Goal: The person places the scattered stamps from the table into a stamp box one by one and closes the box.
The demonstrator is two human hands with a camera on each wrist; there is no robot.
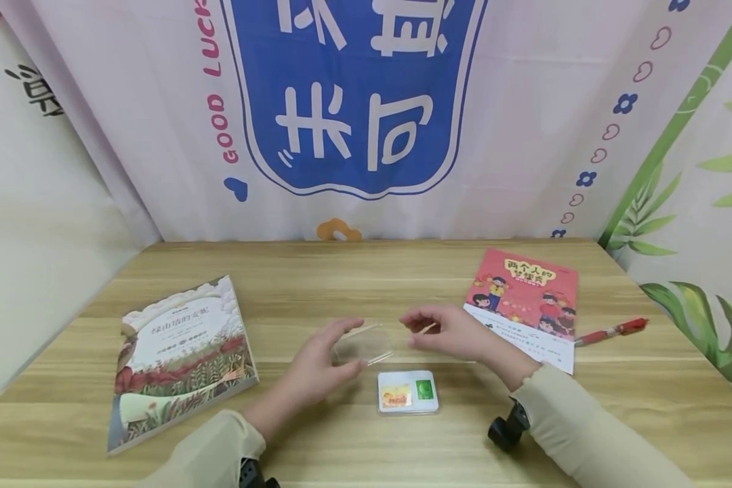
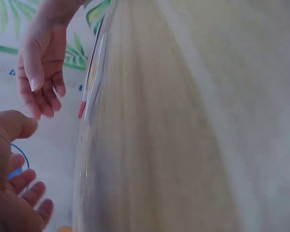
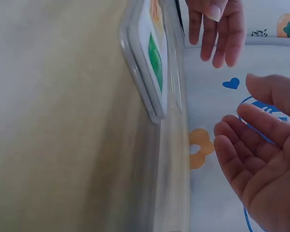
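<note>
A clear plastic cover lies on the wooden table between the two hands. My left hand is beside its left edge, fingers loosely bent and thumb apart; in the left wrist view nothing is between them. To the right of the cover hovers my right hand, its fingers relaxed and slightly curved, with a bare palm in the right wrist view. Closer to me than the cover sits a flat white case, bearing an orange-yellow picture and a green one. Neither hand touches this case.
At the left lies a thick illustrated book. A pink booklet is at the right, partly behind my right forearm, with a red pen against its edge. A printed curtain hangs behind the table.
</note>
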